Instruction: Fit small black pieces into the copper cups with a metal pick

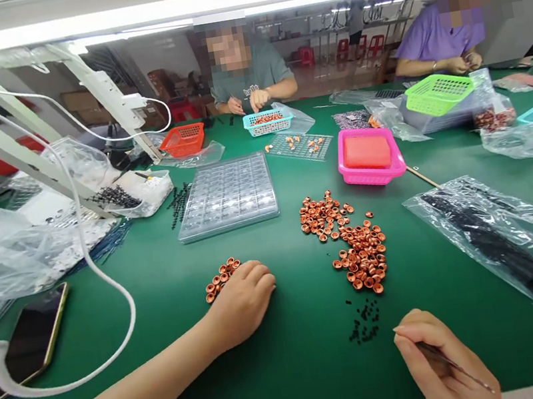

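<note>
My left hand point(248, 300) rests on the green table with its fingers curled under, so its fingertips are hidden. A small group of copper-coloured cup-shaped pieces point(222, 278) lies against its far side. My right hand point(446, 360), near the table's front edge, is closed around a thin metal tool point(451, 362) that slants back across the palm; its working tip does not show. Just beyond the right hand lie tiny black pieces point(365, 321). A larger loose heap of the same copper-coloured cups point(364, 255) spreads between and beyond the hands.
A clear plastic compartment tray point(228, 195) lies ahead. A pink basket point(373, 172) holds a red block. At right is a plastic bag of black strips point(496, 244); at left, a phone point(35, 334) and a white cable point(129, 309). Two people sit working across the table.
</note>
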Tool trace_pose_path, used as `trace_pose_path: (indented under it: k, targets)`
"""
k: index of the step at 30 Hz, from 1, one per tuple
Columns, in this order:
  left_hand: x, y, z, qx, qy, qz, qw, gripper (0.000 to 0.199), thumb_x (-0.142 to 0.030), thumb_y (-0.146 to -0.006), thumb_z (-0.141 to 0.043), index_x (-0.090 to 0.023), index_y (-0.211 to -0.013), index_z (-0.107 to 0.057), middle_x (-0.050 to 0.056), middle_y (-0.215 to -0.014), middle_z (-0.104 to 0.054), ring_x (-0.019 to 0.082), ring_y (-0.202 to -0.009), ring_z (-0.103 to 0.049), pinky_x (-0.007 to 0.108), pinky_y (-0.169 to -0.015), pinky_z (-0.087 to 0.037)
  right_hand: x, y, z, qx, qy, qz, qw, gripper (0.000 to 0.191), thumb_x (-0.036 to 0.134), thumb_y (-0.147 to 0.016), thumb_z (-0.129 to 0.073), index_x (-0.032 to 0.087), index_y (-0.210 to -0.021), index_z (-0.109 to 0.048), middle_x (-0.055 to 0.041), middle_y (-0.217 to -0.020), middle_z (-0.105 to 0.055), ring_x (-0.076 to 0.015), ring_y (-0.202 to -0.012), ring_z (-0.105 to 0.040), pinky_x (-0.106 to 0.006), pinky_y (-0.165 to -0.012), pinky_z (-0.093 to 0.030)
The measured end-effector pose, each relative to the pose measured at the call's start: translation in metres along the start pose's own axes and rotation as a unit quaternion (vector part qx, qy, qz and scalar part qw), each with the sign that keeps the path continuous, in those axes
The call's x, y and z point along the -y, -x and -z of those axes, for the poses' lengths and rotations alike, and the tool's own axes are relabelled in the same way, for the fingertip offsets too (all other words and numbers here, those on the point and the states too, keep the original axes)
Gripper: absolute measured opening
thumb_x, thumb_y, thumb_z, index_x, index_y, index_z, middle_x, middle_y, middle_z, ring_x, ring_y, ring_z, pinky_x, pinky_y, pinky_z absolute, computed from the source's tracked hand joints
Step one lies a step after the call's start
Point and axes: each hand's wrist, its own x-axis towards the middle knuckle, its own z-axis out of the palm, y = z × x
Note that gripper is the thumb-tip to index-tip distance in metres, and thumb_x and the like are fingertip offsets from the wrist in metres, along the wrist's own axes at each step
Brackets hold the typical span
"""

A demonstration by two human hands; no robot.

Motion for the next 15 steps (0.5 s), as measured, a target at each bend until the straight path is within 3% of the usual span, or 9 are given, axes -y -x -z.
trace_pose_path:
  k: [4,8,11,15]
  targets:
    - [0.017,0.013,0.003,-0.036,-0.025,0.069,0.997,0.022,-0.011,-0.097,-0.039,-0.015,-0.089,-0.06,0.012,-0.09,-0.061,0.028,-0.09,-0.054,0.052,-0.09,-0.048,-0.002,-0.002,0.001,0.023,-0.017,-0.001,1.0,0.014,0.033,-0.083,-0.072,0.022,-0.076,-0.067,-0.0027,-0.073,-0.063,-0.0122,-0.059,-0.053,-0.022,-0.048,-0.042]
    - [0.014,0.012,0.005,-0.055,-0.01,0.114,0.992,0.023,-0.013,-0.096,-0.039,-0.013,-0.098,-0.063,0.016,-0.101,-0.062,0.033,-0.102,-0.054,0.058,-0.094,-0.047,-0.001,-0.001,0.003,0.034,-0.031,0.004,0.999,0.013,0.032,-0.084,-0.071,0.021,-0.076,-0.067,-0.0025,-0.071,-0.062,-0.0124,-0.059,-0.055,-0.022,-0.049,-0.044]
    - [0.006,-0.01,-0.001,-0.049,0.033,0.121,0.991,0.025,-0.02,-0.097,-0.043,-0.014,-0.113,-0.061,0.015,-0.119,-0.061,0.033,-0.114,-0.052,0.056,-0.099,-0.047,0.0,0.001,0.005,-0.004,-0.035,0.013,0.999,0.011,0.03,-0.083,-0.073,0.021,-0.078,-0.068,-0.0036,-0.074,-0.063,-0.0136,-0.064,-0.058,-0.021,-0.051,-0.046]
    - [0.013,-0.071,-0.028,-0.04,0.095,0.121,0.987,0.036,-0.031,-0.099,-0.049,-0.018,-0.132,-0.052,0.013,-0.144,-0.049,0.03,-0.135,-0.042,0.053,-0.114,-0.038,-0.007,-0.002,0.008,-0.05,-0.031,0.036,0.998,0.013,0.03,-0.082,-0.073,0.019,-0.077,-0.067,-0.0036,-0.073,-0.063,-0.0132,-0.062,-0.058,-0.021,-0.051,-0.046]
